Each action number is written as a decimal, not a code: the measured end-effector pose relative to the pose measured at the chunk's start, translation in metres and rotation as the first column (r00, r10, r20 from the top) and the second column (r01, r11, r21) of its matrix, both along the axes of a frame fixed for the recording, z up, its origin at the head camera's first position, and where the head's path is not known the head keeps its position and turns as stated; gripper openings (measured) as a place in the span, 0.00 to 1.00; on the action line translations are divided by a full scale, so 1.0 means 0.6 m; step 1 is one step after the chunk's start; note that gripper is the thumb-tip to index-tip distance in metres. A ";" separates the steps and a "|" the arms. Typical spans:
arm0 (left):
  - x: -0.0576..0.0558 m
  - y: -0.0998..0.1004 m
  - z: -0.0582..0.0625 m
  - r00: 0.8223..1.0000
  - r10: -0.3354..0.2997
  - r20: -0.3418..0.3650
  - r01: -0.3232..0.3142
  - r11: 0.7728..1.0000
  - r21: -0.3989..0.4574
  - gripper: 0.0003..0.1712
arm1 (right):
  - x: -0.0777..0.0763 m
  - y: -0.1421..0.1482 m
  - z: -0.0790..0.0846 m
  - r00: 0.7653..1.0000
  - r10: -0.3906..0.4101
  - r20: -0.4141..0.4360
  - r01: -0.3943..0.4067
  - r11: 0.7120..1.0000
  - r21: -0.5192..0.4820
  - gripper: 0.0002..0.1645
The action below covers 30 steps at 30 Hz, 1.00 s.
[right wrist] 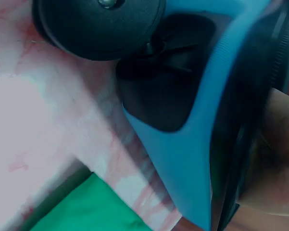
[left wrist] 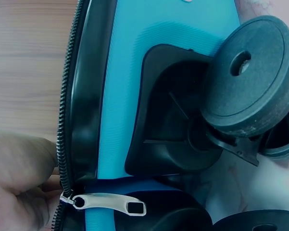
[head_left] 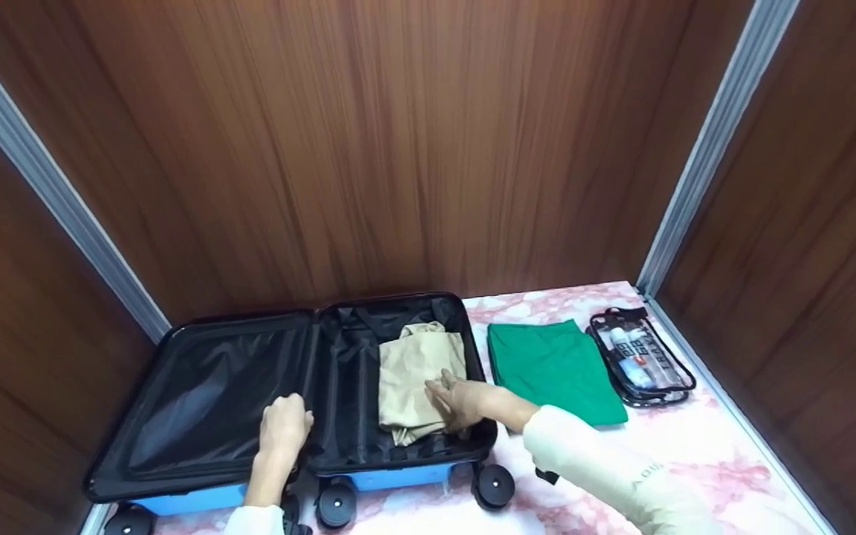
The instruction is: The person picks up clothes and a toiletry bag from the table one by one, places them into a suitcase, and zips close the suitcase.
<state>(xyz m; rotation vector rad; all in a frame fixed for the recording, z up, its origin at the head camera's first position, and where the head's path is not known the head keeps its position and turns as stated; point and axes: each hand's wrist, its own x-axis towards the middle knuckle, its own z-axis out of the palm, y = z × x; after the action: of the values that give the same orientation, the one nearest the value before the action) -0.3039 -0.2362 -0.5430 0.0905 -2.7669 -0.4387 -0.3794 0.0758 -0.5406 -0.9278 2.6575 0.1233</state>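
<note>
Across the lower middle of the head view, a case (head_left: 220, 401) lies open on the desk (head_left: 744, 483), presumably so both halves can be reached. Its right half holds the tan cloth (head_left: 413, 371), folded, likely for compactness. Upon it rests the right hand (head_left: 467, 401), grip released, fingers spread, perhaps flattening it. Near the seam, the left hand (head_left: 284, 427) is clenched, seemingly around nothing. Green cloth (head_left: 550, 371) and pouch (head_left: 658, 359) lie at lower right.

Left wrist view: the curled hand is at lower left, behind the zip (left wrist: 62, 120).

Right wrist view: the blurred hand shows at right, beyond the rim, fingertips hidden.
</note>
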 end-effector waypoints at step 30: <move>0.002 -0.001 0.001 0.999 -0.019 0.027 0.019 1.000 -0.001 0.09 | -0.037 0.326 -0.021 0.867 -0.497 0.015 0.369 0.623 -0.690 0.31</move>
<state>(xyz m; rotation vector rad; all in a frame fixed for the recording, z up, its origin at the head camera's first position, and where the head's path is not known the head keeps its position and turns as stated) -0.3027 -0.2368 -0.5427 0.0707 -2.7964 -0.4438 -0.4015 0.2711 -0.5530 -0.3912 3.0503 -0.9943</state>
